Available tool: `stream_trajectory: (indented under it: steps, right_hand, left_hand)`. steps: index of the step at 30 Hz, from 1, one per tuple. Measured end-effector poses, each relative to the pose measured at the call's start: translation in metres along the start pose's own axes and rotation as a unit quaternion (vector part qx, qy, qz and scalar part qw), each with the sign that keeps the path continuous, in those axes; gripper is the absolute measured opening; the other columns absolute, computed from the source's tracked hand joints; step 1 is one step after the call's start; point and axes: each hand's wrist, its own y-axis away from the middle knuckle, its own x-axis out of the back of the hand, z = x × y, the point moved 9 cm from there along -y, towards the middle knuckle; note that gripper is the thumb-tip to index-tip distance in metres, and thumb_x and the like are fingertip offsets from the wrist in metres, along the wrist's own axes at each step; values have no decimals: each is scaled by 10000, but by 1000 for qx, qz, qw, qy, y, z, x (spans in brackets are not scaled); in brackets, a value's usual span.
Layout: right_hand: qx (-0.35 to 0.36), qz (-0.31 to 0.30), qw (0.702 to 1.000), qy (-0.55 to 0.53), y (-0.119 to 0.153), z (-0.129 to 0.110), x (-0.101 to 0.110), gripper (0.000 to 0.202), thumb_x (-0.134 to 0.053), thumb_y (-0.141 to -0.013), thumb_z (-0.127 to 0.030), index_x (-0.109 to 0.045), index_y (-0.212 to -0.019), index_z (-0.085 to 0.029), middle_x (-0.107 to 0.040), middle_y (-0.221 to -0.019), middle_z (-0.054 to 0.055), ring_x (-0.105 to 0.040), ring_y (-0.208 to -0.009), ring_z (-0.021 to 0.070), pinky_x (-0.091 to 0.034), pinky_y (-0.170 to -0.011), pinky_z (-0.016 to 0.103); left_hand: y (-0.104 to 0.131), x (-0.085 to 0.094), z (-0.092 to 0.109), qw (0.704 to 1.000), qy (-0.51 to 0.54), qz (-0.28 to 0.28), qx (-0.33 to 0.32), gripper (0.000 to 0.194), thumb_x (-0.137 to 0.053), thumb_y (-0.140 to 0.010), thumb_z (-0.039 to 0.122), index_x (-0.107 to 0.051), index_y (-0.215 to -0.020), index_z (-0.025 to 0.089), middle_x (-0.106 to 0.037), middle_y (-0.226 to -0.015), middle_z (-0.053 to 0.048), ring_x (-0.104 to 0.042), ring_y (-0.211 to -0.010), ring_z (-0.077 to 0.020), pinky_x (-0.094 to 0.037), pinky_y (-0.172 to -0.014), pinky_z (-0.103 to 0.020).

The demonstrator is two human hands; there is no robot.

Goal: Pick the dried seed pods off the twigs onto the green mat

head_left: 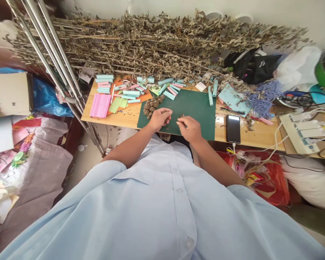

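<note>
Over a dark green mat (199, 104), my left hand (160, 119) is curled with fingers and thumb drawn together; what it holds, if anything, is too small to make out. My right hand (191, 129) pinches thumb against fingertips a short way to the right, and its contents cannot be told either. A tiny dried scrap shows just beyond the right fingertips. Close behind the left hand lies a pile of brown, rounded clumps of dried plant (152, 104), on the mat's left part. The two hands are apart.
Dried leafy stalks (151, 47) lie along the back. Rolled blue papers (131, 92) and folded pink paper (100, 105) lie left of the mat. A plugged-in phone (233, 129), purple yarn (264, 99) and a power strip (299, 133) are rightward. Metal poles (66, 77) stand left.
</note>
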Motion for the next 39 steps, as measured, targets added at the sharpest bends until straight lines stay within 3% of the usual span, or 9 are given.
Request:
stream_trajectory:
  steps: [4,10,12,16,20,24,29,35,39]
  right_hand:
    - [6,-90,995,32,14,-17,-38,209,-642,-917,-301,-701,-1106,-236,-767,-1026,71,-697,-940,249,-525,-886,363]
    - [2,-95,993,64,18,-15,-56,220,-514,-958,-233,-673,-1109,-221,-766,-1047,99,-688,-1007,251,-523,-909,354]
    - [1,-73,997,36,17,-13,-52,234,-491,-956,-222,-660,-1118,-225,-765,-1040,92,-696,-986,244,-533,-914,362]
    - [-30,33,999,-22,8,-11,-25,227,-514,-968,-294,-625,-1152,-222,-756,-1033,86,-706,-873,221,-560,-883,371]
    - [-33,84,996,-20,-9,-19,-6,238,-530,-969,-304,-609,-1180,-227,-754,-1026,78,-702,-854,215,-569,-877,374]
    - [11,87,995,56,-22,-34,-2,222,-539,-956,-245,-655,-1143,-217,-762,-1014,80,-687,-937,247,-554,-864,382]
    - [71,38,986,144,-20,-44,-14,256,-495,-987,-219,-701,-1138,-202,-752,-973,99,-660,-974,259,-512,-855,382]
    - [84,38,989,120,-11,-48,-9,263,-477,-1000,-217,-679,-1166,-191,-747,-1125,119,-630,-1202,279,-478,-971,441]
    - [84,64,991,87,-5,-48,-2,265,-464,-1005,-226,-683,-1152,-200,-756,-1129,117,-667,-1158,262,-495,-990,446]
  left_hand:
    - [-1,2,1,1000,14,3,-3,185,-731,-840,301,-651,-933,163,-579,-628,15,-467,-453,-58,-227,-411,-176]
    - [2,2,0,1000,-5,19,22,205,-729,-861,332,-629,-918,162,-582,-634,18,-448,-457,-45,-238,-410,-170]
    - [2,2,1,1000,8,20,20,222,-747,-850,345,-623,-900,168,-592,-638,17,-458,-456,-48,-236,-410,-177]
    - [0,0,3,998,54,3,14,305,-792,-814,411,-624,-864,162,-598,-632,7,-487,-453,-60,-246,-405,-194]
    - [0,-10,-1,992,109,-33,53,444,-745,-817,577,-648,-862,147,-637,-656,-29,-582,-505,-102,-376,-441,-215]
    - [4,-23,-5,981,172,-35,84,463,-753,-803,595,-657,-838,143,-686,-706,-45,-646,-590,-129,-491,-548,-240]
    - [6,-29,-8,973,213,0,89,374,-827,-775,475,-663,-785,140,-643,-636,-6,-595,-547,-101,-458,-534,-231]
    - [4,-25,-13,969,223,24,100,364,-826,-783,461,-660,-785,137,-652,-656,-12,-610,-562,-107,-496,-557,-250]
    - [3,-24,-15,969,226,12,96,335,-837,-780,417,-652,-801,138,-660,-670,-16,-629,-583,-116,-526,-582,-257]
